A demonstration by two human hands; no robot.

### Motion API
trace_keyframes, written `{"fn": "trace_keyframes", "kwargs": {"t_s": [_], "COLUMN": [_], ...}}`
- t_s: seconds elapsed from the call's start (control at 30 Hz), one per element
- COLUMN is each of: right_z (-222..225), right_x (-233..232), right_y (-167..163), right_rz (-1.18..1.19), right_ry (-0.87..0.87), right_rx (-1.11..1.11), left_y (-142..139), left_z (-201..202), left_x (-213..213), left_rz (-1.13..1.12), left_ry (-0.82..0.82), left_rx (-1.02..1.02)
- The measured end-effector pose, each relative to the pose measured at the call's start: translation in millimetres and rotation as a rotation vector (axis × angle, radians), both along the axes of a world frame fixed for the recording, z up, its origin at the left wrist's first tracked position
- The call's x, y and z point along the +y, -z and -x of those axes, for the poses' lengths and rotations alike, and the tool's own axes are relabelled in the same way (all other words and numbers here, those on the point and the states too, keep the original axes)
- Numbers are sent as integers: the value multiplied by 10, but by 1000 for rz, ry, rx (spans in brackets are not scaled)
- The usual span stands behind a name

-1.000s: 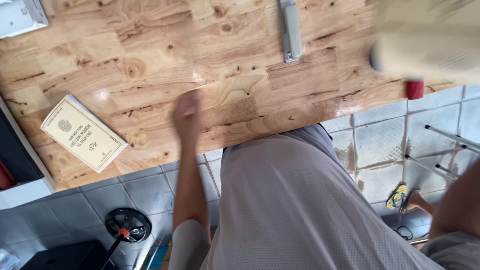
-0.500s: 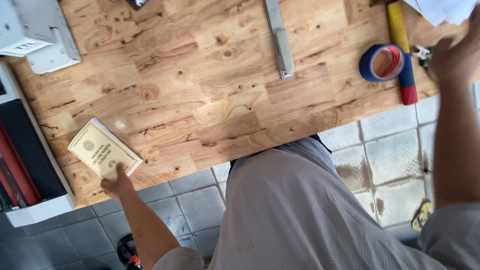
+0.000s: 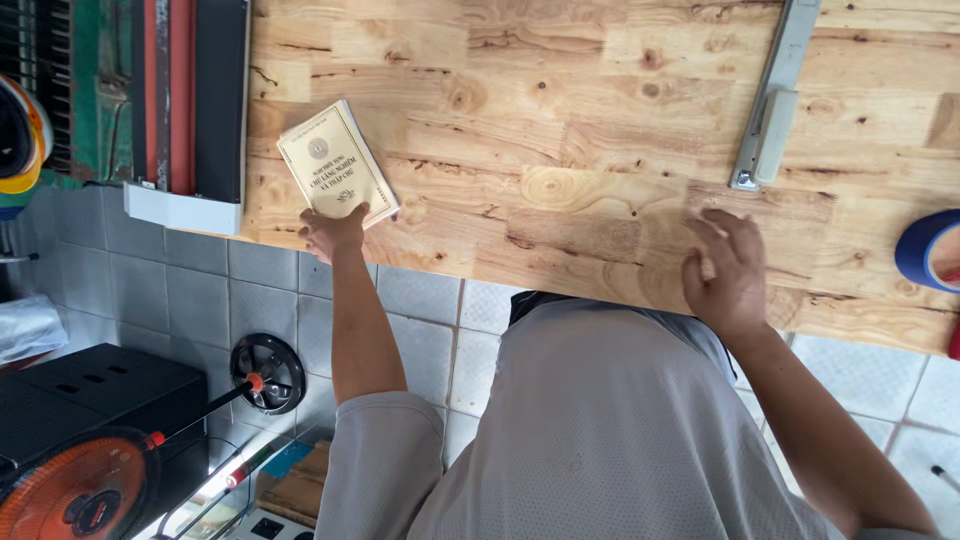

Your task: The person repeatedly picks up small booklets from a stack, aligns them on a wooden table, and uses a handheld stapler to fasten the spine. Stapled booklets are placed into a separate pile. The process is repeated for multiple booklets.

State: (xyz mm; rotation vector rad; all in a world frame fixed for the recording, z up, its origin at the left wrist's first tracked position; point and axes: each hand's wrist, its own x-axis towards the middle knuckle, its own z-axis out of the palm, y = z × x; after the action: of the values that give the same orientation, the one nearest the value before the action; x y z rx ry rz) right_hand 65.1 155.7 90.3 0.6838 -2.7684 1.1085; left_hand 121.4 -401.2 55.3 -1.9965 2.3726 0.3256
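At the near-left edge of a knotty pine tabletop [image 3: 560,120], a person in a grey shirt [image 3: 600,430] gripped a small cream-coloured booklet [image 3: 335,165] by its near corner, as seen from a head-worn camera looking straight down. The left hand [image 3: 333,232] was closed on the booklet's lower end, thumb and fingers pinching the cover where it met the table edge, so that the booklet lay directly beyond the knuckles, away from the body. Its long axis ran on a slant, the near end toward the person's right and the far end angled up and to the left, toward a red, black and white rack [image 3: 185,110] standing just beside the tabletop. The right hand [image 3: 728,268] hovered or rested well apart from the booklet, farther along the same front edge, its fingers spread wide and holding nothing; whether the palm touched the wood could not be told. Of the two, the left hand was plainly the nearer, already in contact. Beyond the right hand lay a long grey metal stapler [image 3: 770,120], tilted slightly, and a blue tape roll [image 3: 925,250] sat at the right margin, partly cut off. Below the table, on pale floor tiles [image 3: 190,290], stood an orange fan [image 3: 75,490] beside a black box [image 3: 100,385].
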Motion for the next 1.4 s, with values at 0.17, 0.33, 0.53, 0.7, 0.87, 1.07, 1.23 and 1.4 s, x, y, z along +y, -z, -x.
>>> {"fn": "trace_keyframes", "kwargs": {"t_s": [0.17,0.33,0.53,0.7,0.87,1.07,1.23,1.4], "right_z": [134,128,-4,-104,-221,-282,-206,-175], "right_x": [-379,-691,-714,-234,-169,-423,-264,-25], "right_y": [47,164,465,585,543,352,336,529], "right_rz": [80,195,267,-11,-107,-11,200,432], "right_ry": [-147,-158,178,151,142,229,309,243], "right_rx": [-97,-498,-649,-108,-503,-603,-691,-778], "left_y": [152,592,288,-104,19,106,-140,-484], "left_z": [-23,-167,-417,-505,-374,-418,-433,-400], "left_x": [227,1641,3185,2756,2527,2794,2875,2812], "left_rz": [-263,-826,-1339,-485,-405,-465,-576,-218], "left_ry": [165,188,434,907,783,674,715,1347], "left_rx": [509,1025,309,206,263,487,621,554]}}
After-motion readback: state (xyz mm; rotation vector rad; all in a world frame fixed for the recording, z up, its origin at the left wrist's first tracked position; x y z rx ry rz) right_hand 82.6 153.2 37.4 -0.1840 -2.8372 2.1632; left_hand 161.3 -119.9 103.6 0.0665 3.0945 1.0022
